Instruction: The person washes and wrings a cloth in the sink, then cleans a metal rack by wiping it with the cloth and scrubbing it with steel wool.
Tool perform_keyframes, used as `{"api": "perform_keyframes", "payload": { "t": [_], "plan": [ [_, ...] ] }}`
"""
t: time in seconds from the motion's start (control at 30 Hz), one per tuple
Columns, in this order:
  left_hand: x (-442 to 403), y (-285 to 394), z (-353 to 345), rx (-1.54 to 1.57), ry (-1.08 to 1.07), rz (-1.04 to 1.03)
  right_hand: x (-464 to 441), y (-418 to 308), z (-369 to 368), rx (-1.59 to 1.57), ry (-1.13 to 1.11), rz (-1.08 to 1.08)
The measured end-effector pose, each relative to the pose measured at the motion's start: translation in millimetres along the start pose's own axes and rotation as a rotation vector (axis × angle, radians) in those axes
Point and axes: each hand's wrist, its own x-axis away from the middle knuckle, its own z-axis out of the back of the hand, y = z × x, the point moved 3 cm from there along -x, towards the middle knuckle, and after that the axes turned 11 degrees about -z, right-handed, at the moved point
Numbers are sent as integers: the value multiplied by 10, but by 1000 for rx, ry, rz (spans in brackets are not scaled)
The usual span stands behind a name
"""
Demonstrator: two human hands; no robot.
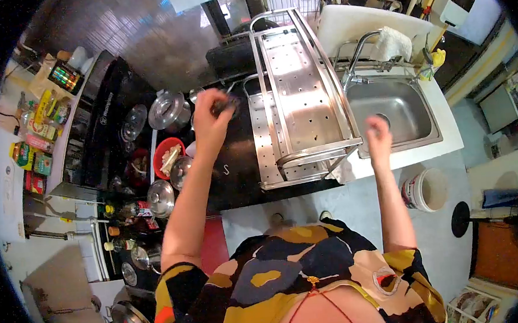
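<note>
My left hand is raised over the black counter, left of the metal rack. Its fingers are closed round a small dark thing whose kind I cannot make out. My right hand hovers at the near left part of the sink, just right of the rack; its fingers are blurred. Between my hands stands a two-tier stainless steel rack with perforated shelves and rails. An S-shaped metal hook lies on the black counter.
Left of my left arm are a lidded glass pot, a red bowl with pale food and a steel lid. Condiment bottles line the left wall. A tap rises behind the sink; a white bucket stands on the floor.
</note>
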Motion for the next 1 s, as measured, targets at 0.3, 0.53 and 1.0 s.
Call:
{"api": "perform_keyframes", "payload": {
  "t": [0.3, 0.53, 1.0],
  "plan": [
    [1850, -1291, -450, -404, -215, 415, 798, 1014, -777, 908, -467, -114],
    [2083, -1402, -589, -493, -451, 494, 499, 1152, -744, 502, -62, -177],
    [-417, 818, -476, 573, -76, -107, -240, -2389, 494, -510, -270, 183]
  ]
}}
